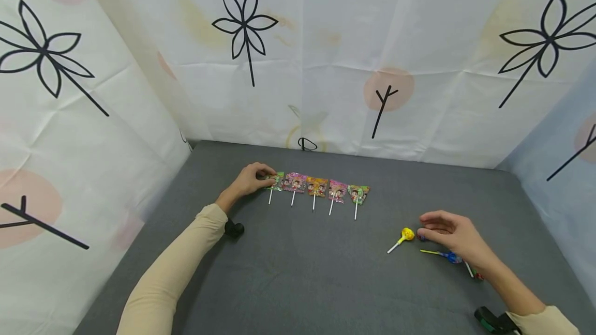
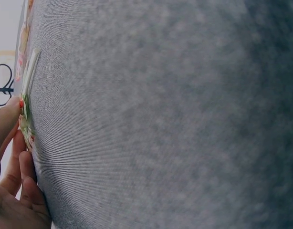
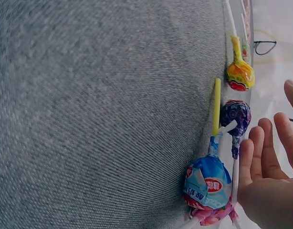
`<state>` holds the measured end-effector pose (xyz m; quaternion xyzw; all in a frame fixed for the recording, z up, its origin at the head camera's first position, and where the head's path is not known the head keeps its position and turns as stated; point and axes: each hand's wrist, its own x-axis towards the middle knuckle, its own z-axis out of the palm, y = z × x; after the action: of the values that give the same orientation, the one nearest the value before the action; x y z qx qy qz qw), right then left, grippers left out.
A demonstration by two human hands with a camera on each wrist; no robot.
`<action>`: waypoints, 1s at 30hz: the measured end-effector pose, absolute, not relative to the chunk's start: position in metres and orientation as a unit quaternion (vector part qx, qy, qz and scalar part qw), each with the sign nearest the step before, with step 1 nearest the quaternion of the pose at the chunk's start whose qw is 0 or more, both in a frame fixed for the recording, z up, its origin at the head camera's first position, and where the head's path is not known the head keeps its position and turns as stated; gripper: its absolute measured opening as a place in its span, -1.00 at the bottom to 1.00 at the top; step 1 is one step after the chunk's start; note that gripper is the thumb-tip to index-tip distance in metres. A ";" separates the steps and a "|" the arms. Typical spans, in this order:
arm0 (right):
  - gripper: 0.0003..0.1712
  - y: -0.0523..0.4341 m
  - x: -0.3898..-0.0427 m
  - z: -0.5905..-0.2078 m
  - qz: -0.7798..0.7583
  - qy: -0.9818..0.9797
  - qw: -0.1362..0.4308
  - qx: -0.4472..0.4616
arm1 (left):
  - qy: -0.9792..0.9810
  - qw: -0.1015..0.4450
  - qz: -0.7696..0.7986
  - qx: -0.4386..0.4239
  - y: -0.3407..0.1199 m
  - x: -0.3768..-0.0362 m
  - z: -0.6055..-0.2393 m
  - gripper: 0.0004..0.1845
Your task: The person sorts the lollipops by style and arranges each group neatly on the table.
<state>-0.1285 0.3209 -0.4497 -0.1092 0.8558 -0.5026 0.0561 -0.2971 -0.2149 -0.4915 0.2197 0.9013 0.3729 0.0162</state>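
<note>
My left hand (image 1: 248,181) pinches the green-wrapped flat lollipop (image 1: 279,182) at the left end of a row. Its thumb and fingers are on the wrapper in the left wrist view, and the white stick (image 2: 30,71) points away from them. Beside it lie flat lollipops in pink (image 1: 295,182), orange (image 1: 317,187), pink and green (image 1: 358,193) wrappers, sticks toward me. My right hand (image 1: 458,237) hovers with loosely bent fingers, right by a purple round lollipop (image 3: 236,114). A yellow round lollipop (image 1: 407,234) lies left of that hand, a blue one (image 3: 208,179) below it.
Beneath the right wrist lies a red and green lollipop (image 1: 477,275), partly hidden. A grey cloth (image 1: 298,273) covers the table. Patterned white curtains (image 1: 326,30) stand along the back and both sides. Each wrist wears a black strap device (image 1: 234,229).
</note>
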 end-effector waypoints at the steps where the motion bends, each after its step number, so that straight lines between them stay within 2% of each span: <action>1: -0.58 0.320 -0.129 -0.450 -0.495 0.859 0.049 -0.118 | 0.902 0.017 0.372 0.219 -0.215 -0.297 -0.492 -0.73; 7: -0.60 0.313 -0.133 -0.454 -0.450 0.880 0.028 -0.145 | 0.905 0.021 0.368 0.213 -0.215 -0.298 -0.492 -0.73; 16: -0.53 0.309 -0.140 -0.459 -0.424 0.889 0.040 -0.167 | 0.904 0.026 0.368 0.215 -0.215 -0.298 -0.494 -0.73; 24: -0.55 0.307 -0.145 -0.463 -0.429 0.877 0.047 -0.212 | 0.905 0.027 0.367 0.214 -0.216 -0.297 -0.493 -0.73; 30: -0.60 0.304 -0.147 -0.459 -0.410 0.884 0.065 -0.213 | 0.904 0.023 0.369 0.216 -0.216 -0.299 -0.493 -0.73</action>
<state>-0.1465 0.3038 -0.4591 -0.2134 0.8842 -0.4103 0.0653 -0.2986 -0.2159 -0.4933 0.2162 0.9038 0.3685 0.0226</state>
